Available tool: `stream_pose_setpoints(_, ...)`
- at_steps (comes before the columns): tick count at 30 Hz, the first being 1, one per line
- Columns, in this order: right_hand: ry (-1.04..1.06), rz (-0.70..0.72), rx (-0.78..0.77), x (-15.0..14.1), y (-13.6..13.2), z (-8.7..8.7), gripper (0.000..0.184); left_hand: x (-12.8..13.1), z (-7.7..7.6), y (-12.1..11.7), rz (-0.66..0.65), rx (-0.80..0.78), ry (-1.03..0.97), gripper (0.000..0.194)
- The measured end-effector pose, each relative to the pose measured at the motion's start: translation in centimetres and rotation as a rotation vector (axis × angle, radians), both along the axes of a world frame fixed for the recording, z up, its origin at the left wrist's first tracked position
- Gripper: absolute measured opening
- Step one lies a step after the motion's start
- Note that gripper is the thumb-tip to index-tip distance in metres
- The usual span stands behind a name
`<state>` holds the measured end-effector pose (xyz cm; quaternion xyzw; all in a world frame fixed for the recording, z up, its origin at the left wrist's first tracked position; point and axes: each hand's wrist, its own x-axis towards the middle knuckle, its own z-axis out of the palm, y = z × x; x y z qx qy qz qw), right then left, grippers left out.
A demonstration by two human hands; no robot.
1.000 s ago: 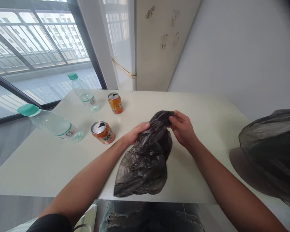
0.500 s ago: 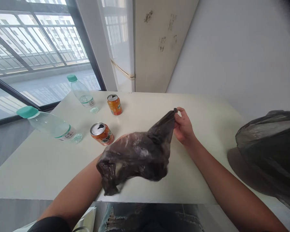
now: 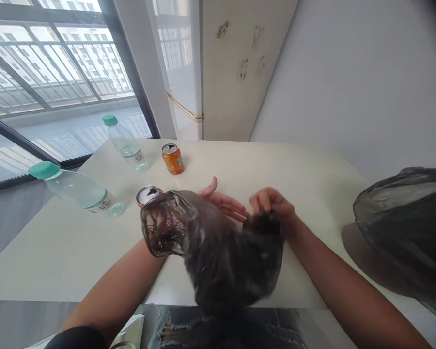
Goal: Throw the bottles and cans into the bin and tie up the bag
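A thin, dark grey plastic bag (image 3: 228,261) is draped over my left wrist and sags toward the table's front edge. My left hand (image 3: 223,201) reaches out from behind it with thumb and fingers stretched, open. From the right, my right hand (image 3: 274,203) pinches part of the bag, slightly blurred, close to the left fingertips. An orange soda can (image 3: 148,195) stands just left of the bag and is partly hidden by it. Farther back is a second orange can (image 3: 173,160). Both cans have their tops opened.
Two clear bottles with green caps, a near bottle (image 3: 76,186) and a far bottle (image 3: 125,143), stand at the left of the white table (image 3: 94,247). A large black plastic bag (image 3: 407,228) fills the right edge. Behind the table are a fridge (image 3: 236,97) and a window.
My right hand has come down and toward my left hand, bringing its end of the bag lower. The bag has puffed out, and my left hand's fingers now show behind it.
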<state>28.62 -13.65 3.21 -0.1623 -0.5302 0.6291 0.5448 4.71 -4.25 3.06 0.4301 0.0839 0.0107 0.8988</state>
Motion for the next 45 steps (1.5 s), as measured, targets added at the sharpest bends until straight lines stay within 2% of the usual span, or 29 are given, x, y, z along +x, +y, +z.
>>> stream_pose_setpoints(1,-0.107,0.118,0.074,-0.4,-0.1,0.0,0.015,0.9,-0.6,0.3,-0.086,-0.030,-0.033,0.082)
stream_pose_setpoints(2,-0.220,0.174,0.128,-0.8,-0.1,-0.1,0.015,1.5,-1.1,0.6,-0.158,-0.041,-0.058,0.086)
stream_pose_setpoints(3,-0.331,0.161,0.158,-1.2,0.0,-0.3,0.015,1.9,-1.6,0.8,-0.180,-0.027,-0.070,0.088)
stream_pose_setpoints(6,-0.605,-0.145,0.219,-2.0,0.7,-0.8,0.015,1.8,-2.1,0.8,-0.106,0.079,-0.068,0.084)
stream_pose_setpoints(8,-0.729,-0.337,0.339,-2.3,1.1,-1.1,0.009,1.2,-1.7,0.5,-0.057,0.200,-0.046,0.077)
stream_pose_setpoints(10,-0.798,-0.440,0.447,-2.4,1.4,-1.4,0.008,1.1,-1.2,0.6,-0.043,0.317,-0.029,0.065)
stream_pose_setpoints(12,-0.803,-0.486,0.459,-2.5,1.4,-1.6,0.009,1.4,-0.9,1.0,-0.048,0.392,-0.019,0.049)
stream_pose_setpoints(15,-0.724,-0.520,0.282,-2.6,1.2,-1.8,0.006,2.5,-1.2,1.8,-0.095,0.436,-0.008,0.037)
stream_pose_setpoints(18,-0.567,-0.499,0.063,-2.9,1.0,-1.8,0.011,3.1,-1.7,2.2,-0.273,0.467,-0.014,0.039)
stream_pose_setpoints(20,-0.434,-0.503,-0.022,-2.8,0.9,-1.6,0.011,3.0,-1.7,2.2,-0.360,0.471,-0.020,0.037)
stream_pose_setpoints(22,-0.284,-0.589,-0.065,-2.5,1.1,-1.3,0.013,2.5,-1.6,1.7,-0.344,0.417,-0.012,0.035)
stream_pose_setpoints(26,-0.005,-0.847,-0.069,-0.8,1.9,-0.7,0.023,1.1,-0.4,0.0,-0.269,0.175,0.071,0.035)
stream_pose_setpoints(28,0.058,-0.879,-0.074,-0.2,2.1,-0.4,0.024,0.5,0.4,-1.0,-0.235,0.106,0.106,0.032)
stream_pose_setpoints(30,0.052,-0.793,-0.119,-0.4,2.1,-0.4,0.033,-0.1,1.1,-1.8,-0.179,0.089,0.125,0.029)
stream_pose_setpoints(33,-0.079,-0.529,-0.207,-1.5,1.7,-0.6,0.060,-0.6,1.5,-2.4,-0.018,0.082,0.165,0.022)
stream_pose_setpoints(35,-0.172,-0.387,-0.296,-2.2,1.6,-0.9,0.061,-0.7,1.4,-2.4,0.091,0.062,0.178,0.020)
stream_pose_setpoints(37,-0.181,-0.345,-0.408,-2.4,1.6,-1.2,0.050,-0.6,1.2,-2.1,0.091,0.075,0.163,0.023)
stream_pose_setpoints(38,-0.142,-0.383,-0.442,-2.2,1.7,-1.4,0.045,-0.5,1.1,-1.9,0.056,0.105,0.141,0.025)
stream_pose_setpoints(40,-0.010,-0.549,-0.429,-1.5,2.0,-1.7,0.037,0.1,0.8,-1.1,-0.078,0.184,0.072,0.026)
stream_pose_setpoints(42,0.125,-0.726,-0.343,-0.3,2.4,-1.7,0.032,1.0,0.1,-0.1,-0.226,0.263,-0.023,0.026)
stream_pose_setpoints(45,0.264,-0.836,-0.246,1.3,2.7,-1.4,0.025,2.4,-1.1,1.0,-0.344,0.406,-0.153,0.027)
